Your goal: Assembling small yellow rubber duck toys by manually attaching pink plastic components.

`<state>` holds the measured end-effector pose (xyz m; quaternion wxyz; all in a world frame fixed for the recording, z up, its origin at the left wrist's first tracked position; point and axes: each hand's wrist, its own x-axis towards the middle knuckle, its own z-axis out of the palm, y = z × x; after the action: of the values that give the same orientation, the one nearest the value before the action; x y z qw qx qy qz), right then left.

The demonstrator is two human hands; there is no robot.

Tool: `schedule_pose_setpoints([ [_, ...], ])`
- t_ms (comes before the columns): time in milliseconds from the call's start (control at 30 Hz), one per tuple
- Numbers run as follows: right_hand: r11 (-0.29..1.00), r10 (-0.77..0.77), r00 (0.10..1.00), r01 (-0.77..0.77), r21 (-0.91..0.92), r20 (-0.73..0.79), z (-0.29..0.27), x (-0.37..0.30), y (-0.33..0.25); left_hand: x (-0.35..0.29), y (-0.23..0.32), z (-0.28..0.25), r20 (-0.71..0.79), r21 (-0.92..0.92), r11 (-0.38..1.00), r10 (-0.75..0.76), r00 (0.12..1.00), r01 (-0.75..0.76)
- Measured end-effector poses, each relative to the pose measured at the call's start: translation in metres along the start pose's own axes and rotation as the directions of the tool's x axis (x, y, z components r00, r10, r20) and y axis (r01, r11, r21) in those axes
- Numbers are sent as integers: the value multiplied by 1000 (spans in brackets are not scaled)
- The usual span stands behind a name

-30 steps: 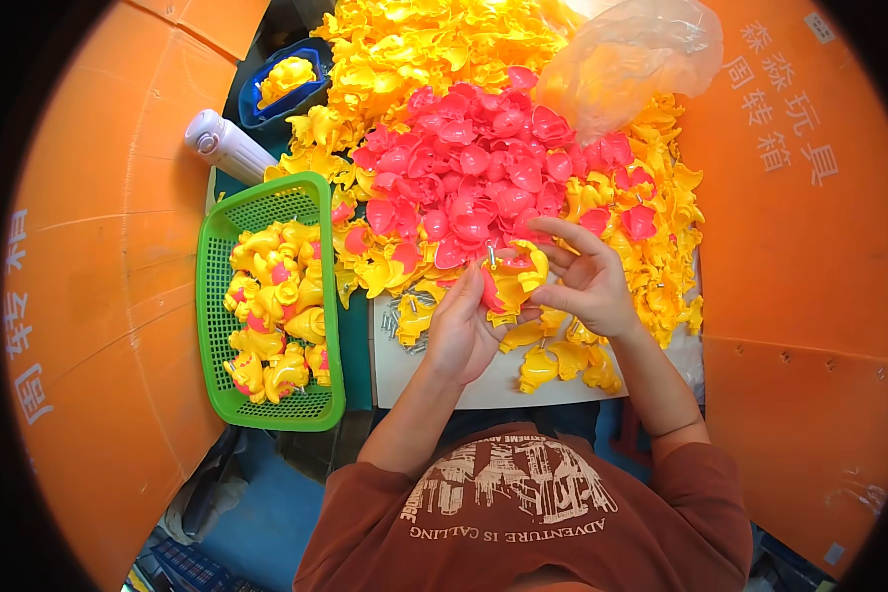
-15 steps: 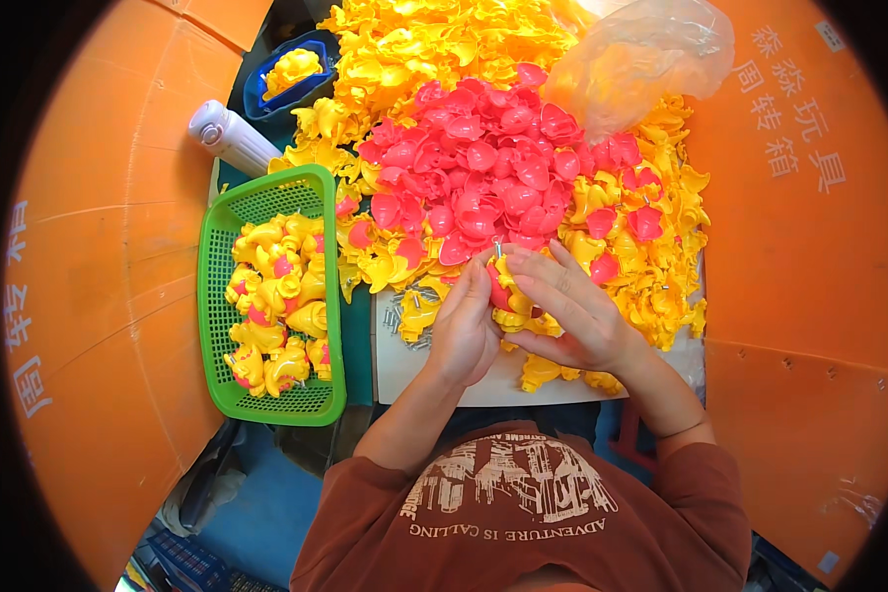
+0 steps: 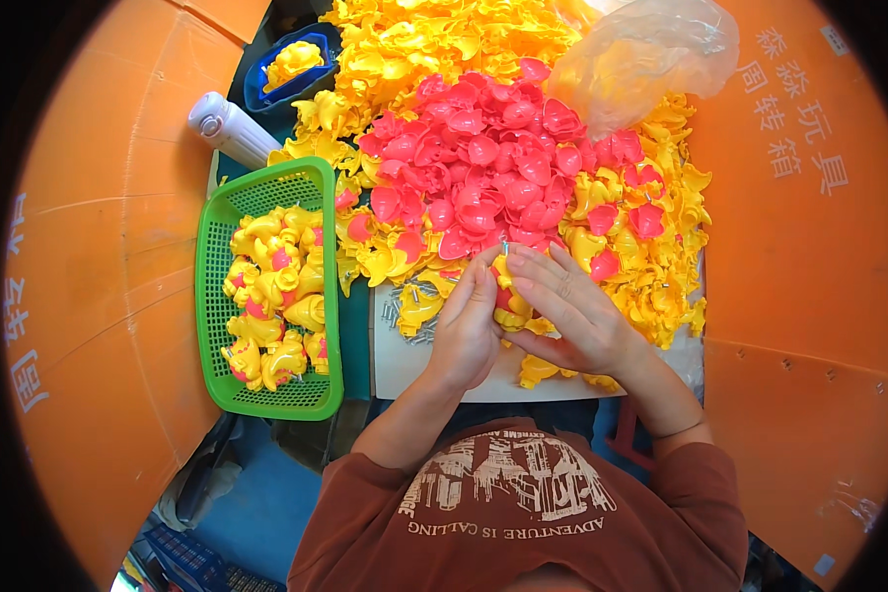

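Between my two hands is a small yellow and red plastic toy figure (image 3: 507,296), with a metal pin (image 3: 505,247) sticking up from its top. My left hand (image 3: 467,331) is closed round its left side, thumb against it. From the right, my right hand (image 3: 572,311) grips it with bent fingers, which partly hide it. Just beyond my hands rises a heap of red plastic shell pieces (image 3: 483,153), surrounded by yellow plastic pieces (image 3: 444,39). Several metal pins (image 3: 414,331) lie on the white board beside my left hand.
At the left stands a green basket (image 3: 333,296) holding several yellow and red figures (image 3: 276,296). Behind it are a white bottle (image 3: 232,130) and a blue bowl (image 3: 257,84). A clear plastic bag (image 3: 651,59) lies at the back right. Orange panels (image 3: 799,296) rise at both sides.
The toy figure has turned slightly between my hands, and more of its yellow side shows. My hands stay in nearly the same place.
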<state>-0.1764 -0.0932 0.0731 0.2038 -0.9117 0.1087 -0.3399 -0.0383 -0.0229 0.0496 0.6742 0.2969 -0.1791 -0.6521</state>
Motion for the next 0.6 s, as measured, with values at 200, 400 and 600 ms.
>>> schedule_pose_setpoints([
  [200,999,-25,999,27,40,-42,2,-2,4,0,-1,2,-1,-35,999,15,1000,-15],
  [400,997,-13,1000,15,71,-25,-1,1,2,-1,0,3,-3,-70,997,7,1000,-7],
  [600,993,-43,998,49,107,-53,-1,-1,4,-3,3,7,6,-82,997,9,1000,-8],
])
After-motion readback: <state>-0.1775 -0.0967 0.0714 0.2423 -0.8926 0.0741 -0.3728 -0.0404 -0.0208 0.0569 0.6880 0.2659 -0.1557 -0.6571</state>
